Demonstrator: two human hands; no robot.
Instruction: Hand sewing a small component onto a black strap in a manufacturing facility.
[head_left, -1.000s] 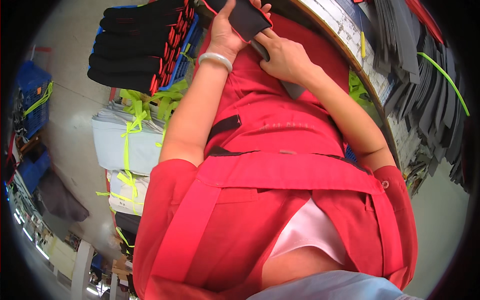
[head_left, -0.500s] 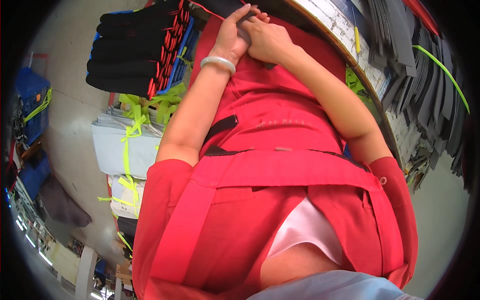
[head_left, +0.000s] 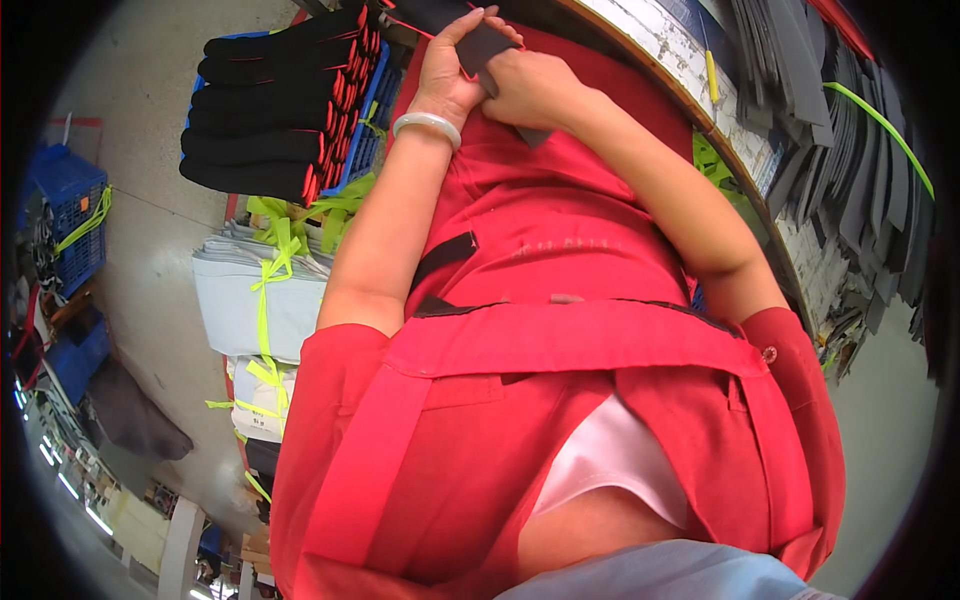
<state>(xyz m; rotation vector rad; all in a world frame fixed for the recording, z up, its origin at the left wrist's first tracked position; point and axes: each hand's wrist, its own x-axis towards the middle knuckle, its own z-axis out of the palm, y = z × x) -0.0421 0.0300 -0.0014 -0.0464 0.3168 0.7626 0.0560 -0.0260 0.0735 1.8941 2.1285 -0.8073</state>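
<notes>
At the top of the view, my left hand (head_left: 447, 78) wears a pale bangle and is curled round a black cloth piece with red edging (head_left: 420, 14), its thumb and fingertips pointing up. A dark grey strip (head_left: 484, 46) lies across that palm. Close beside it, my right hand (head_left: 540, 88) is closed on the strip, and a grey end pokes out below its fist. Both hands are in front of my red apron (head_left: 560, 200). The fingers of my right hand are partly hidden behind its back.
To the left, a blue crate (head_left: 362, 125) holds stacked black pieces with red edges (head_left: 265, 100). Below it stand pale bundles (head_left: 255, 300) tied with yellow-green ribbon. On the right, a worn bench (head_left: 655, 35) carries a yellow-handled tool (head_left: 712, 78) and many dark grey strips (head_left: 780, 70).
My hands have parted slightly, the left one shifting a little left. More of the grey strip shows between them and below my right fist.
</notes>
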